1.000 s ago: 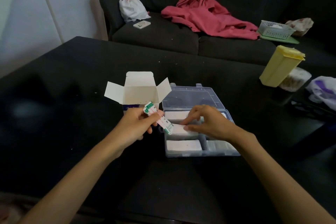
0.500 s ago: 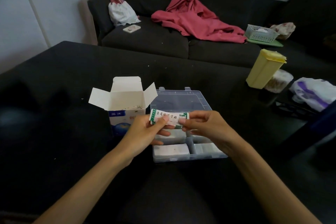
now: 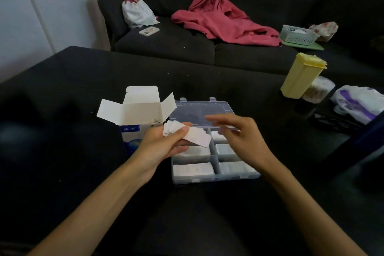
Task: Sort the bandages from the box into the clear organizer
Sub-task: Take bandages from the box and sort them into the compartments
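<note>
Head camera looks down at a dark table [image 3: 62, 93], where the left hand [image 3: 164, 143] pinches a small fanned stack of white bandages [image 3: 187, 134] between thumb and fingers at mid-frame, just above the clear organizer [image 3: 216, 177]. Its lid lies open toward the upper part of the frame, and white bandages fill several compartments. Over the organizer's right half, the right hand [image 3: 239, 137] hovers with fingers loosely spread and holds nothing. Standing just left of the organizer, the cardboard box [image 3: 137, 114] has its flaps open. Near the right edge stands a yellow container [image 3: 299, 77]; a red garment [image 3: 224, 21] lies on the sofa [image 3: 166, 48] behind.
</note>
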